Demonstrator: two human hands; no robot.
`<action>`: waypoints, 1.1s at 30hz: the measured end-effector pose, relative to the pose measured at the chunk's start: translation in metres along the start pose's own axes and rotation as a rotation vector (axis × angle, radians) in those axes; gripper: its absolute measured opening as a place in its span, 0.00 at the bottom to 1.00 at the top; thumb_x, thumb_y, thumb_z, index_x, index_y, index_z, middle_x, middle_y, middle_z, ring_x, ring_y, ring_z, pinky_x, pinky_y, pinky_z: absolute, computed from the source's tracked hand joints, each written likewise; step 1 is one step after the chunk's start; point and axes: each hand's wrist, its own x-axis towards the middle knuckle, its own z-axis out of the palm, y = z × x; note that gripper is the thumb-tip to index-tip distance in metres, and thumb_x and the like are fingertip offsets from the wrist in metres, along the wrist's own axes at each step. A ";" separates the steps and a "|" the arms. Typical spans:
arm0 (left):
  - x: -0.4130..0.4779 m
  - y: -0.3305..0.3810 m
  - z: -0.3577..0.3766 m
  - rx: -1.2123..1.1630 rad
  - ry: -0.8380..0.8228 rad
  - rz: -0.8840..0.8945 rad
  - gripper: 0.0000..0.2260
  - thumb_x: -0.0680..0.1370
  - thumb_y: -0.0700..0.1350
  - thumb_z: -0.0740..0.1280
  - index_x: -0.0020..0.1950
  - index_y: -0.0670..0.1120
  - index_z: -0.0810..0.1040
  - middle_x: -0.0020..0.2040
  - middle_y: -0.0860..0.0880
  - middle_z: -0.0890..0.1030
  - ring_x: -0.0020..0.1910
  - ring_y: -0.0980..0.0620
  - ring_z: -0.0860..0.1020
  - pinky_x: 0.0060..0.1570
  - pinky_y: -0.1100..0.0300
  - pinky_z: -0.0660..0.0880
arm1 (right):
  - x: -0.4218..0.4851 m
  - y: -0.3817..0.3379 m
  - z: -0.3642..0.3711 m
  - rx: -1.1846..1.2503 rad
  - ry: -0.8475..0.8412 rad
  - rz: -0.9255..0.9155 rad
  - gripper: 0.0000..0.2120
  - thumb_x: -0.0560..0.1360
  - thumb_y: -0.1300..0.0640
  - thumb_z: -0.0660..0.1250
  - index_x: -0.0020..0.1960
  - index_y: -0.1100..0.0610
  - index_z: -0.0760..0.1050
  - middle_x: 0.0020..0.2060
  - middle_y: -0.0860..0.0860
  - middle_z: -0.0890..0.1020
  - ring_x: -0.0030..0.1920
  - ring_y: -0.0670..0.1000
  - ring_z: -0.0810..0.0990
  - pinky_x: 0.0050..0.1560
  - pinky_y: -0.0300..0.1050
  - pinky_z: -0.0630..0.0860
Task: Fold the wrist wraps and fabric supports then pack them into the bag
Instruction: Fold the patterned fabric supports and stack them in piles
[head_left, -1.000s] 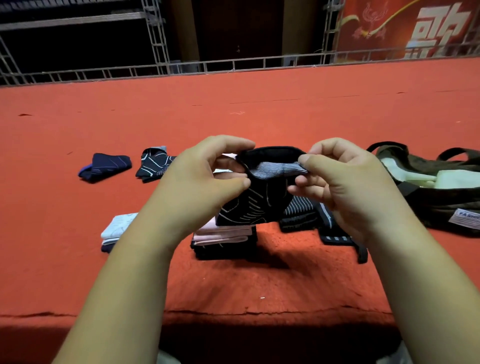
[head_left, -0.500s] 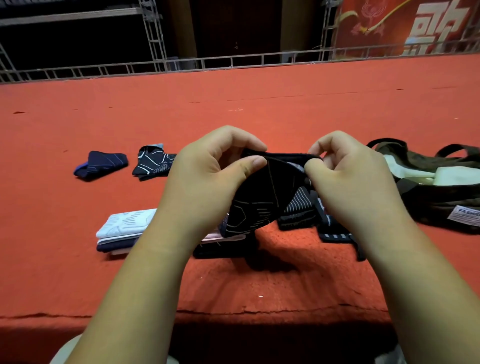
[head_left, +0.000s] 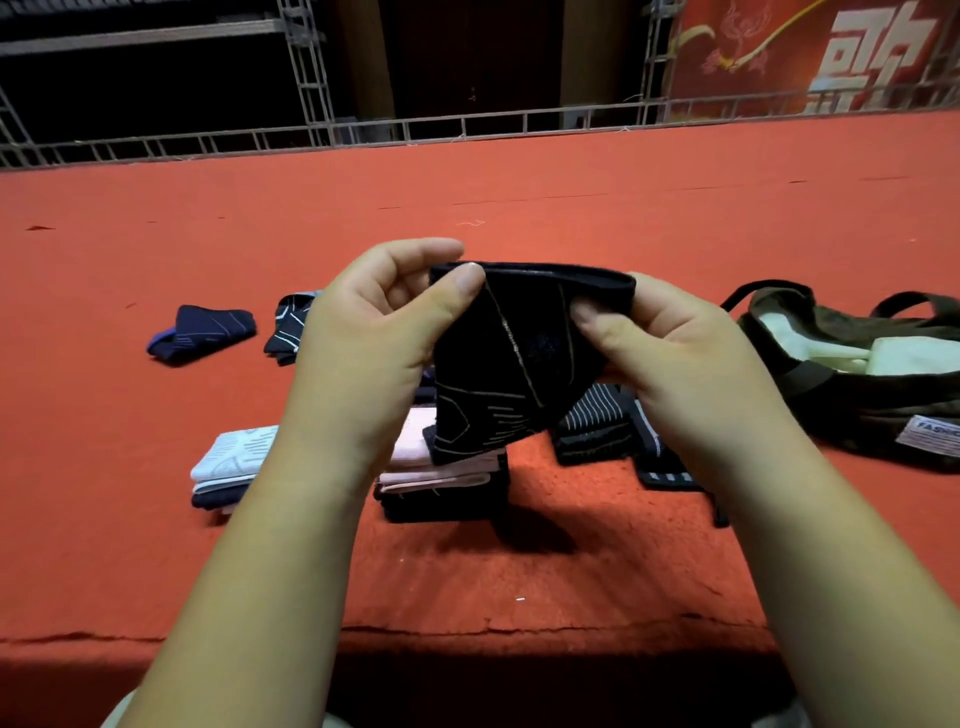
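A black fabric support (head_left: 514, 358) with thin pale lines hangs in the air above the red carpet. My left hand (head_left: 374, 343) pinches its top left corner between thumb and fingers. My right hand (head_left: 670, 353) pinches its top right edge. Below it lies a stack of folded pink, white and black supports (head_left: 441, 478). A second folded stack, white over navy (head_left: 228, 467), lies to the left. Striped black wrist wraps (head_left: 597, 426) lie under my right hand. The dark olive bag (head_left: 852, 384) lies open at the right.
Two loose supports lie farther left on the carpet, a navy one (head_left: 202, 330) and a black one with white lines (head_left: 288, 325). The red carpeted platform (head_left: 519, 587) ends in a front edge near me. A metal truss rail (head_left: 467, 130) runs along the back.
The support's open mouth, with its striped inside showing, has been pressed flat. Both hands now hold it stretched wider by the top edge, a little higher.
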 end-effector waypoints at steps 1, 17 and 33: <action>0.000 0.002 -0.002 -0.007 -0.053 -0.047 0.09 0.81 0.48 0.75 0.58 0.46 0.86 0.49 0.46 0.87 0.50 0.50 0.84 0.56 0.46 0.80 | 0.000 0.000 0.001 0.059 0.025 0.017 0.09 0.85 0.54 0.69 0.61 0.51 0.86 0.53 0.50 0.90 0.57 0.52 0.88 0.64 0.60 0.82; -0.003 -0.007 -0.002 -0.081 -0.128 -0.377 0.08 0.82 0.44 0.72 0.55 0.40 0.86 0.49 0.39 0.88 0.40 0.46 0.85 0.36 0.57 0.83 | 0.004 0.017 -0.003 0.220 -0.128 0.275 0.09 0.82 0.56 0.71 0.59 0.56 0.87 0.53 0.63 0.88 0.46 0.59 0.80 0.44 0.50 0.75; 0.002 -0.006 -0.025 -0.074 -0.249 -0.416 0.19 0.80 0.29 0.62 0.48 0.48 0.88 0.45 0.41 0.81 0.45 0.45 0.78 0.42 0.59 0.84 | 0.009 0.029 0.001 0.565 -0.187 0.362 0.24 0.82 0.70 0.56 0.48 0.52 0.88 0.46 0.58 0.87 0.41 0.53 0.86 0.39 0.44 0.85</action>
